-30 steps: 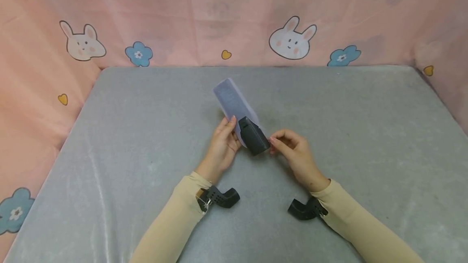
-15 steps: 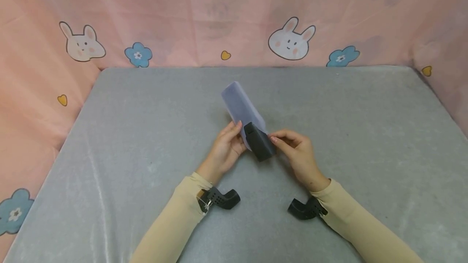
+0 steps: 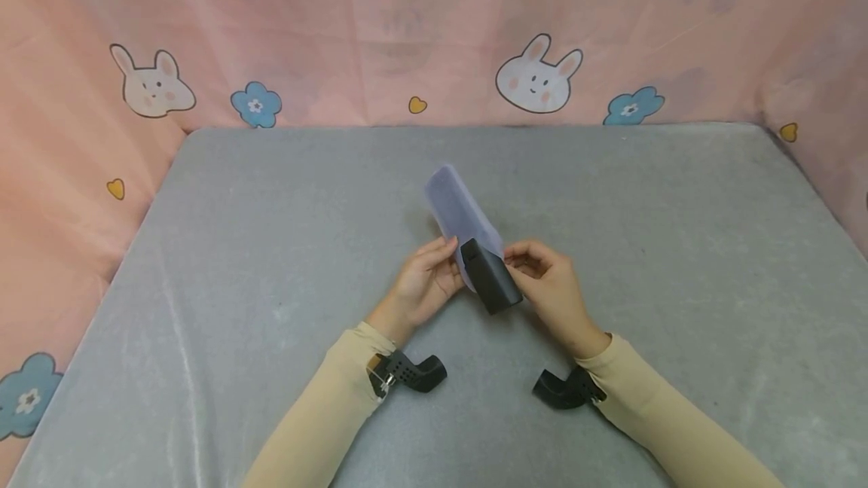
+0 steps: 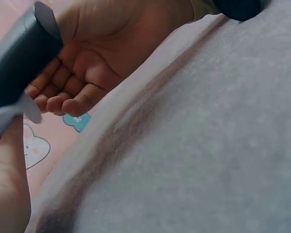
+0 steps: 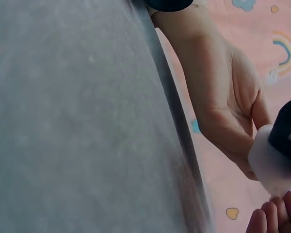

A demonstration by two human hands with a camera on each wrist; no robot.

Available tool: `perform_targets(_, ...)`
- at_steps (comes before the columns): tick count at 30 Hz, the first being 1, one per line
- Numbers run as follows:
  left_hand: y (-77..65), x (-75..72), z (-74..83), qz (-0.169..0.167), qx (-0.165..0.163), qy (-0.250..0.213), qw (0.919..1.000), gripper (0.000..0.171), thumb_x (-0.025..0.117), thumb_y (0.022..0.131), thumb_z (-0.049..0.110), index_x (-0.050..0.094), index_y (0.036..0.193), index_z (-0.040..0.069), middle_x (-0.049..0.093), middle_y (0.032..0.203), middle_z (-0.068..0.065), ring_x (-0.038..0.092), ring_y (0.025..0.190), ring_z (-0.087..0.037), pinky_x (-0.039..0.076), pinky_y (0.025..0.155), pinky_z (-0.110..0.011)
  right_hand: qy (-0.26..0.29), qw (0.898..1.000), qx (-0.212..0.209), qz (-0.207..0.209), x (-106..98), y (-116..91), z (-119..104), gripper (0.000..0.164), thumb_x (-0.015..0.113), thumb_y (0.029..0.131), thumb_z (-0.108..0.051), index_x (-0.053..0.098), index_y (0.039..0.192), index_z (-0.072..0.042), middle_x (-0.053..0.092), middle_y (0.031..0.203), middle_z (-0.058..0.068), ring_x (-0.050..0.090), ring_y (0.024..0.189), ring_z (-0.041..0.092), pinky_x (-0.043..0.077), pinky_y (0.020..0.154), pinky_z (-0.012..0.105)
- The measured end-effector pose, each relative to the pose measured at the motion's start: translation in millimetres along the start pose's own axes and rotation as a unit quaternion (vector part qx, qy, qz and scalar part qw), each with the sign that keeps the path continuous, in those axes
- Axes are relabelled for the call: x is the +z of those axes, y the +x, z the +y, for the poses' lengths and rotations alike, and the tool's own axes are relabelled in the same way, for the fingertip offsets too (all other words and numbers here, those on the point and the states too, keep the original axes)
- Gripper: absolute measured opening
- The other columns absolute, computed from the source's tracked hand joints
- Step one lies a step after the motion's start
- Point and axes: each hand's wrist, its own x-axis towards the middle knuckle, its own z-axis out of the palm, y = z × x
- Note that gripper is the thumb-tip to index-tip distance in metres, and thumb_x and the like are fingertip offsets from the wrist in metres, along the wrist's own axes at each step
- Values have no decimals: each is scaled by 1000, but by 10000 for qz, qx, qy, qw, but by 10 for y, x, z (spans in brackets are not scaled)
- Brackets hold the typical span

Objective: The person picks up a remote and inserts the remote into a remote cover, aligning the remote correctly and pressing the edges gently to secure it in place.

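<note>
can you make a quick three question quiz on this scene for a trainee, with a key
1. In the head view, where on the long pale-violet translucent piece does the dark smooth block-shaped object sit?
a) far end
b) middle
c) end nearest the wearer

2. True or false: the left hand and the right hand both touch the pale-violet piece.

3. How many white rabbit faces show on the pink fabric backdrop in the head view?

Key: 1 c; 2 true; 3 two.
</note>
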Motion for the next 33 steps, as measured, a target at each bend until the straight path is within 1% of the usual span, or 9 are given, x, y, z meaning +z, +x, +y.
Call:
perform_targets(5, 0, 3, -7, -54, -73, -16, 10000, 32, 19, 102, 4, 51, 104, 5, 65, 92, -4, 62, 85, -12, 49, 74, -24, 56, 9997, -221, -93, 1, -12, 14, 12, 62, 84, 10, 60, 96, 15, 64, 88, -1, 62, 79, 10, 51, 71, 19)
perform_targets(9, -1, 9, -3, -3, -133, -45, 9999, 27, 19, 102, 5, 46, 109, 2, 65, 94, -4, 62, 87, -12, 49, 76, -23, 18, 9993, -376, -52, 11, -17, 26, 10, 62, 86, 8, 64, 94, 13, 65, 90, 3, 62, 82, 10, 51, 73, 20)
perform_targets(12, 0, 8, -4, 38, -166, -81, 9998, 26, 20, 102, 5, 44, 111, 2, 65, 95, -4, 62, 87, -12, 49, 76, -23, -27, 9990, -439, -20, 24, -16, 26, 9, 62, 86, 8, 65, 93, 12, 66, 90, 4, 62, 80, 11, 51, 72, 20)
perform_targets(20, 11, -3, -16, 36, -131, -113, 9998, 26, 20, 102, 4, 43, 114, 1, 64, 97, -5, 62, 89, -12, 49, 79, -24, -84, 9991, -381, 141, 32, -9, 23, 10, 59, 88, 7, 67, 90, 12, 66, 85, -2, 58, 69, 11, 47, 60, 20)
perform_targets(25, 23, 0, -16, 209, -24, -73, 9998, 26, 24, 102, 5, 49, 108, 3, 65, 95, -4, 62, 87, -13, 50, 77, -25, -170, 9990, -384, 178, 27, -7, 31, 10, 60, 89, 5, 69, 88, 8, 66, 83, -1, 58, 67, 12, 46, 58, 21)
perform_targets(27, 26, -2, -18, 325, 51, -6, 9995, 26, 27, 101, 4, 53, 103, 4, 65, 93, -3, 61, 84, -12, 50, 75, -24, -228, 9988, -420, 145, 26, -6, 35, 9, 60, 89, 4, 69, 87, 7, 66, 83, 0, 58, 68, 12, 47, 59, 20)
perform_targets(29, 28, -4, -24, 372, 135, 167, 9991, 22, 31, 99, 0, 53, 103, 4, 64, 94, -2, 61, 85, -11, 50, 75, -23, -273, 9987, -421, 102, 33, -11, -4, 9, 60, 89, 4, 69, 88, 7, 66, 83, 0, 58, 69, 11, 47, 60, 20)
perform_targets(31, 27, -1, -33, 452, 195, 454, 9978, 20, 37, 96, -4, 52, 108, 1, 64, 95, -1, 61, 85, -11, 49, 75, -23, -317, 9985, -446, 58, 36, -11, -6, 9, 60, 89, 4, 68, 87, 6, 65, 83, 0, 58, 71, 11, 47, 62, 20)
perform_targets(33, 25, 10, -42, 542, 204, 778, 9953, 28, 42, 91, -9, 47, 118, -3, 63, 99, -2, 61, 89, -10, 49, 78, -22, -352, 9983, -467, -4, 40, -14, -10, 9, 59, 89, 4, 68, 87, 6, 64, 83, 0, 58, 73, 11, 47, 64, 20)
